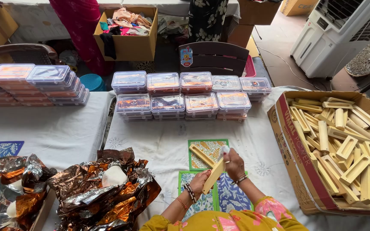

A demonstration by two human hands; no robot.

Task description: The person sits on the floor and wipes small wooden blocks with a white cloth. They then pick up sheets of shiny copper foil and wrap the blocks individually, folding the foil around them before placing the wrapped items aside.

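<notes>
My left hand (200, 180) grips the lower end of a pale wooden stick-shaped piece (213, 174), held tilted above the table. My right hand (234, 164) pinches a small white cloth or pad (224, 150) against the upper end of that piece. Under my hands lie patterned cards: one green and cream (210, 149), others blue and green (228, 194). A second wooden piece (200, 155) rests on the green and cream card. Bangles sit on both wrists.
A big cardboard box (288, 141) at the right holds several similar wooden pieces (343, 145). Stacks of clear plastic boxes (185, 96) stand at the back, with more at the left (31, 83). Crumpled bronze foil (103, 188) with white lumps lies at the left. A white cooler (335, 34) stands on the floor.
</notes>
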